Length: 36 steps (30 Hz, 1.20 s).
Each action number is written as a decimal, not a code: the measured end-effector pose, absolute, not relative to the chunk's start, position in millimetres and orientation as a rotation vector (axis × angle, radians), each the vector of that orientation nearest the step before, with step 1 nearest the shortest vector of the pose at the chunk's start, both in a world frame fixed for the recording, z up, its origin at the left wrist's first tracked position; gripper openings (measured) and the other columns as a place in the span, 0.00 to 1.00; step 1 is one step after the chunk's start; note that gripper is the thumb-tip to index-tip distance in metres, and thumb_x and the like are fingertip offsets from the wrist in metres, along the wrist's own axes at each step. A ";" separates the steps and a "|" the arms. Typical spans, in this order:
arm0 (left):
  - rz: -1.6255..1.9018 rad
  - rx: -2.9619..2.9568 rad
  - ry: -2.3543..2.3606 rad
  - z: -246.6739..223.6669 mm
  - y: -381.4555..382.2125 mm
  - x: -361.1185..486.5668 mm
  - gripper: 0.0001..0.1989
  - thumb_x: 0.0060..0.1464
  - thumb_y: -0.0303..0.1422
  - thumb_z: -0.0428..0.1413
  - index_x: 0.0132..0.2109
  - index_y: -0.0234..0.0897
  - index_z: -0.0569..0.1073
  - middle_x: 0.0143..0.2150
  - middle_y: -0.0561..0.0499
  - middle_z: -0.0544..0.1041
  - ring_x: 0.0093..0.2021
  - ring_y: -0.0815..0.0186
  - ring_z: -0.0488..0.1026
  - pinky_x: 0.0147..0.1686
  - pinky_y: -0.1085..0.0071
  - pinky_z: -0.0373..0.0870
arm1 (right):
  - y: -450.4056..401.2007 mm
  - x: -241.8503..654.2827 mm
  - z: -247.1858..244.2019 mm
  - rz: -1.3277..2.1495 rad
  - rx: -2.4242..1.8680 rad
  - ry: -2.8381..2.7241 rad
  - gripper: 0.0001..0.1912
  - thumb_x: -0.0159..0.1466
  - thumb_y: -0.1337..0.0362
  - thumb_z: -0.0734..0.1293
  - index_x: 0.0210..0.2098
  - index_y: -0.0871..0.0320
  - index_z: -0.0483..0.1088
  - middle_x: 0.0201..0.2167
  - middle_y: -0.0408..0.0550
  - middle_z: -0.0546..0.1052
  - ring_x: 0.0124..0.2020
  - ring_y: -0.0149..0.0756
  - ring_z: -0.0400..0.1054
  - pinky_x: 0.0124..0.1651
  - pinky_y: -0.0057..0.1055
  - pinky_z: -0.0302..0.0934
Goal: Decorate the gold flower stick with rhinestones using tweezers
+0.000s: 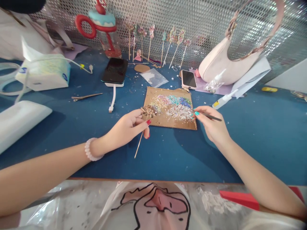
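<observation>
left fingers [141, 126] pinched on my brown-topped stick [138, 147] | right fingers [202, 117] clamped on dark tool [214, 118] | loads of beads [178, 112] loose on cardboard [165, 124], decorated sticks [150, 47] up by surface's [165, 159] back edge

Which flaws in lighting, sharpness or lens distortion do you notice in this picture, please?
In the head view, glints speckle the perforated metal panel, strongest toward the right; a soft shadow lies on the blue tabletop below the right hand; the forearms look stretched toward the lower corners; the small gems blend together, too fine to tell apart.
</observation>
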State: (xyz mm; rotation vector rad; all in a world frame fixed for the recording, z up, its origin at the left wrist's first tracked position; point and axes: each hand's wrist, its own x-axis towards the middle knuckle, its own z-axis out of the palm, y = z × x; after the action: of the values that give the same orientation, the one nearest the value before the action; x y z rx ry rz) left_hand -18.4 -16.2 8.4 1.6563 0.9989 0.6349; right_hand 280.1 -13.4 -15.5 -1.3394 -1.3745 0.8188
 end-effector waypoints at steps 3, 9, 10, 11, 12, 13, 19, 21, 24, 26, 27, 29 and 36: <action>0.628 1.651 1.016 9.9 -17.5 -18.0 0.18 0.59 0.26 0.48 0.56 0.32 0.63 0.22 0.58 0.75 0.28 0.68 0.74 0.34 0.74 0.68 | -15.1 280.2 -12.5 0.859 -1.348 -1.366 0.07 0.55 0.65 0.69 0.34 0.57 0.73 0.29 0.44 0.77 0.31 0.32 0.73 0.36 0.30 0.68; 0.596 1.685 1.073 15.8 -22.4 -19.2 0.17 0.60 0.30 0.48 0.56 0.33 0.64 0.22 0.57 0.76 0.25 0.68 0.73 0.27 0.74 0.62 | -19.8 282.3 -6.3 0.960 -1.320 -1.400 0.07 0.55 0.64 0.70 0.34 0.58 0.73 0.26 0.43 0.76 0.28 0.30 0.72 0.32 0.28 0.68; 0.599 1.686 1.077 17.0 -23.0 -19.9 0.17 0.60 0.30 0.48 0.56 0.33 0.64 0.22 0.57 0.76 0.25 0.68 0.73 0.27 0.74 0.62 | -20.8 282.4 -4.9 0.987 -1.310 -1.410 0.07 0.55 0.64 0.70 0.34 0.58 0.73 0.26 0.43 0.76 0.27 0.30 0.72 0.31 0.28 0.67; 0.599 1.686 1.081 18.3 -23.3 -20.7 0.17 0.61 0.31 0.48 0.56 0.33 0.64 0.22 0.57 0.76 0.25 0.68 0.74 0.27 0.74 0.63 | -21.9 282.5 -3.2 1.016 -1.302 -1.422 0.07 0.55 0.63 0.70 0.34 0.58 0.73 0.26 0.43 0.76 0.27 0.30 0.72 0.31 0.27 0.67; 0.595 1.688 1.087 19.7 -23.4 -21.5 0.16 0.61 0.31 0.48 0.55 0.33 0.64 0.22 0.57 0.76 0.25 0.67 0.74 0.28 0.74 0.63 | -23.0 282.7 -1.4 1.043 -1.298 -1.432 0.07 0.56 0.63 0.70 0.34 0.58 0.72 0.26 0.43 0.76 0.27 0.30 0.72 0.30 0.27 0.67; 0.583 1.691 1.097 21.2 -23.2 -22.4 0.15 0.60 0.32 0.49 0.53 0.33 0.65 0.22 0.57 0.76 0.25 0.67 0.74 0.27 0.73 0.64 | -24.2 283.0 0.5 1.065 -1.300 -1.443 0.08 0.56 0.63 0.71 0.34 0.58 0.72 0.26 0.44 0.76 0.27 0.30 0.71 0.30 0.27 0.67; 0.483 1.622 1.044 29.3 -22.0 -27.7 0.09 0.60 0.32 0.49 0.47 0.35 0.63 0.21 0.59 0.76 0.23 0.68 0.75 0.27 0.74 0.68 | -30.5 290.8 14.1 1.244 -1.372 -1.666 0.07 0.58 0.62 0.69 0.34 0.59 0.72 0.25 0.45 0.76 0.25 0.30 0.72 0.30 0.27 0.68; 0.450 1.574 1.048 30.5 -22.8 -28.9 0.08 0.59 0.33 0.49 0.45 0.36 0.61 0.21 0.59 0.76 0.20 0.69 0.73 0.24 0.75 0.67 | -32.2 293.4 18.2 1.295 -1.392 -1.777 0.06 0.60 0.63 0.68 0.36 0.58 0.72 0.27 0.45 0.77 0.27 0.30 0.73 0.31 0.26 0.69; 0.418 1.571 1.070 31.3 -23.9 -29.4 0.06 0.58 0.32 0.50 0.41 0.37 0.60 0.21 0.59 0.75 0.17 0.70 0.71 0.22 0.75 0.66 | -34.4 295.1 22.7 1.318 -1.380 -1.866 0.06 0.60 0.63 0.67 0.36 0.58 0.72 0.27 0.45 0.78 0.28 0.30 0.74 0.32 0.26 0.70; 0.382 1.589 1.063 31.7 -23.9 -29.3 0.04 0.59 0.32 0.49 0.40 0.38 0.60 0.21 0.58 0.75 0.16 0.71 0.71 0.22 0.75 0.67 | -35.8 295.7 24.6 1.325 -1.364 -1.883 0.06 0.61 0.63 0.67 0.36 0.59 0.72 0.27 0.45 0.78 0.28 0.31 0.74 0.32 0.26 0.70; 0.359 1.596 1.061 31.8 -23.7 -29.3 0.04 0.59 0.32 0.49 0.40 0.38 0.60 0.22 0.58 0.76 0.17 0.71 0.71 0.22 0.75 0.67 | -36.6 296.1 25.4 1.324 -1.361 -1.890 0.06 0.61 0.63 0.67 0.36 0.59 0.72 0.27 0.45 0.78 0.28 0.30 0.74 0.32 0.26 0.70; 0.312 1.607 1.062 31.7 -23.3 -29.4 0.05 0.60 0.33 0.49 0.40 0.38 0.60 0.22 0.58 0.76 0.17 0.70 0.72 0.21 0.75 0.66 | -38.4 297.0 27.2 1.327 -1.354 -1.931 0.07 0.61 0.62 0.67 0.37 0.58 0.72 0.27 0.45 0.78 0.28 0.30 0.73 0.32 0.26 0.70; 0.231 1.637 1.072 31.7 -25.2 -30.5 0.06 0.59 0.34 0.49 0.38 0.39 0.57 0.22 0.58 0.76 0.17 0.70 0.71 0.19 0.75 0.64 | -45.6 294.8 34.7 1.361 -1.332 -2.094 0.07 0.63 0.62 0.65 0.35 0.59 0.71 0.27 0.45 0.77 0.27 0.29 0.72 0.31 0.25 0.68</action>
State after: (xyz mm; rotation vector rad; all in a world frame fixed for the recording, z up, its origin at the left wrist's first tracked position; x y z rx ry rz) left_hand -30.5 -25.2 31.7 1.6371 1.0720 0.2313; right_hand 294.8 -45.6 34.7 -1.3324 -2.0940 1.3612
